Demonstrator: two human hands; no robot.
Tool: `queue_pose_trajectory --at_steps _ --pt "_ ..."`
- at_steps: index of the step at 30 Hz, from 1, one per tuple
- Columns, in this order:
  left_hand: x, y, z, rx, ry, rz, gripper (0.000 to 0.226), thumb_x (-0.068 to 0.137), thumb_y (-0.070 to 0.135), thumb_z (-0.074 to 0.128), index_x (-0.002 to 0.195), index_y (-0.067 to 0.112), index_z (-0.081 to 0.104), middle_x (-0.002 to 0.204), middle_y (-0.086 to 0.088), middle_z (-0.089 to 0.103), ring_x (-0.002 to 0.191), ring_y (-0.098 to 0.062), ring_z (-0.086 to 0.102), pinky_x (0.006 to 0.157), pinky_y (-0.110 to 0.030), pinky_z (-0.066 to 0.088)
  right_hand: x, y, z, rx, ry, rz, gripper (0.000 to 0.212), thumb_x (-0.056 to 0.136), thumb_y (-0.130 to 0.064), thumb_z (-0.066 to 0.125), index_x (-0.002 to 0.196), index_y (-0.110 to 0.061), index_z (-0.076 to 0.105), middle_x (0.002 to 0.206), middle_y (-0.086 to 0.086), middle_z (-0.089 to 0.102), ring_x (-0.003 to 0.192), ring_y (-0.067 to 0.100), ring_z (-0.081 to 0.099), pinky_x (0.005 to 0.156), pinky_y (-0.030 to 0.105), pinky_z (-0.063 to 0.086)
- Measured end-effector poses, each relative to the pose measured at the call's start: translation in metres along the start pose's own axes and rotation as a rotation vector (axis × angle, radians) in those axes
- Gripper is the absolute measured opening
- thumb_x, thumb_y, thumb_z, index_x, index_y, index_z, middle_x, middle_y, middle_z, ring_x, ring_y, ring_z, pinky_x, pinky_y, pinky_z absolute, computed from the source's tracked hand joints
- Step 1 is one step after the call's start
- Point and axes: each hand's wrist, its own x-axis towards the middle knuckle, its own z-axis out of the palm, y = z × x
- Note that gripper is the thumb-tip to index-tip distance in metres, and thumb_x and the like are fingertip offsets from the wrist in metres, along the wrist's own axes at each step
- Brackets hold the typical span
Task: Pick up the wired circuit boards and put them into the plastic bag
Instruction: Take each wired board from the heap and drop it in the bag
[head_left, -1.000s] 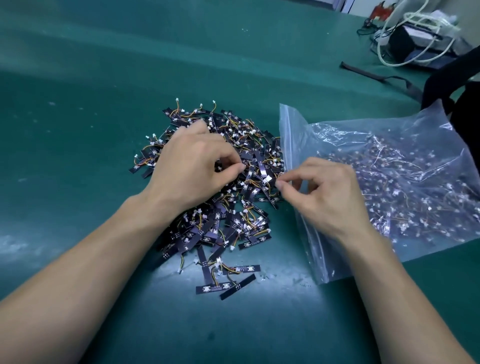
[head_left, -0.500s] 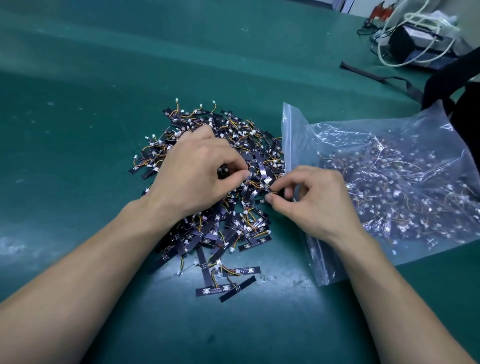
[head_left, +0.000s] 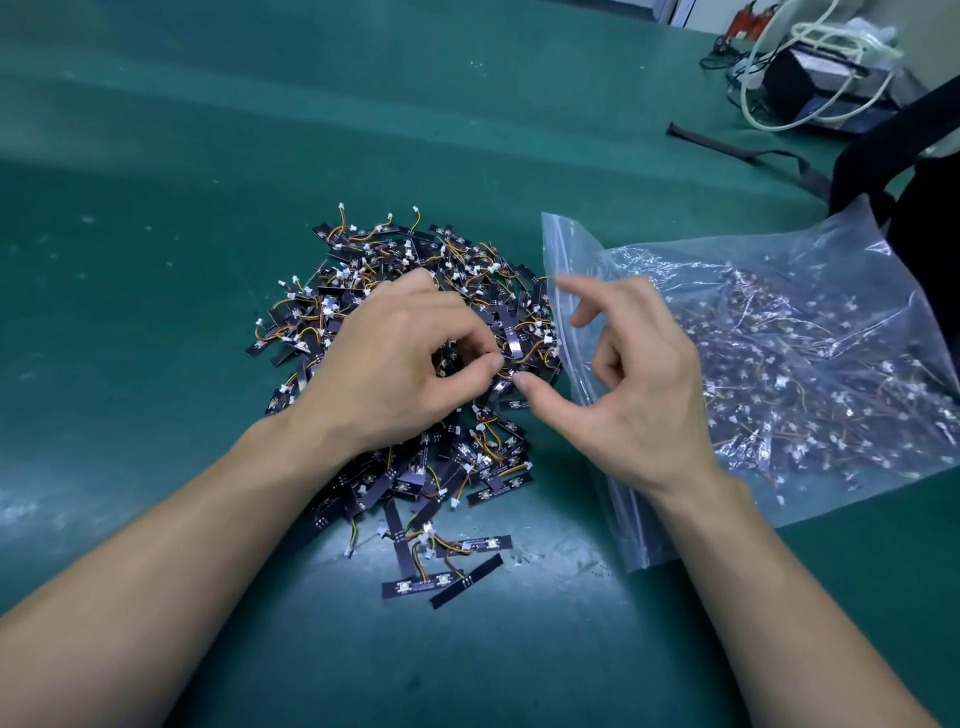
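At frame centre, on the green table (head_left: 156, 260) — wired circuit boards (head_left: 395, 483), heaped; slim dark strips laid flat, long axes scattered every way, leads curling outward. Left hand (head_left: 395, 374) is set over the heap, grip narrow, thumb and forefinger seemingly pinched on a board. Right hand (head_left: 634, 395), grip wide and empty, is poised at the zip mouth of the plastic bag (head_left: 779, 364) — mouth turned left toward the heap, presumably so transfers are kept short. More boards are seen inside.

One head-worn wide-angle view looks forward and down, close above the wired circuit boards (head_left: 387, 488).
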Motion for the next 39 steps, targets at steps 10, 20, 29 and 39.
queue_pose_trajectory --at_steps 10,20,29,39 --pt "0.0011 0.0059 -0.0023 -0.066 0.169 0.054 0.011 0.089 0.019 0.075 0.079 0.014 0.076 0.078 0.004 0.072 0.071 -0.028 0.056 0.074 -0.042 0.043 0.0004 0.0012 0.0047 0.189 -0.065 0.078 0.011 0.086 -0.021 0.077 0.095 -0.026 0.073 0.088 -0.011 0.063 0.052 0.014 0.046 0.055 0.019 0.038" --pt "-0.001 0.0024 -0.0028 -0.084 0.117 0.028 0.01 0.089 0.025 0.075 0.089 0.016 0.079 0.083 0.006 0.073 0.077 -0.025 0.054 0.074 -0.04 0.045 0.0011 0.0022 0.0048 0.224 -0.097 0.08 0.008 0.086 -0.013 0.079 0.082 -0.015 0.073 0.081 -0.006 0.063 0.055 0.016 0.05 0.057 0.02 0.039" --pt "-0.0017 0.004 -0.0019 -0.078 0.101 0.051 0.007 0.087 0.019 0.076 0.084 0.013 0.078 0.082 0.006 0.072 0.077 -0.024 0.053 0.073 -0.035 0.044 0.0003 0.002 0.0054 0.226 -0.079 0.07 0.008 0.083 -0.019 0.079 0.089 -0.02 0.074 0.086 -0.009 0.063 0.048 0.013 0.045 0.053 0.016 0.034" --pt "-0.0018 0.0026 -0.0019 -0.098 0.104 0.042 0.006 0.087 0.019 0.076 0.084 0.014 0.077 0.082 0.006 0.072 0.078 -0.025 0.053 0.074 -0.036 0.045 -0.0004 0.004 0.0076 0.242 -0.093 0.041 0.004 0.087 -0.011 0.077 0.085 -0.014 0.076 0.083 -0.002 0.066 0.057 0.013 0.052 0.056 0.022 0.042"
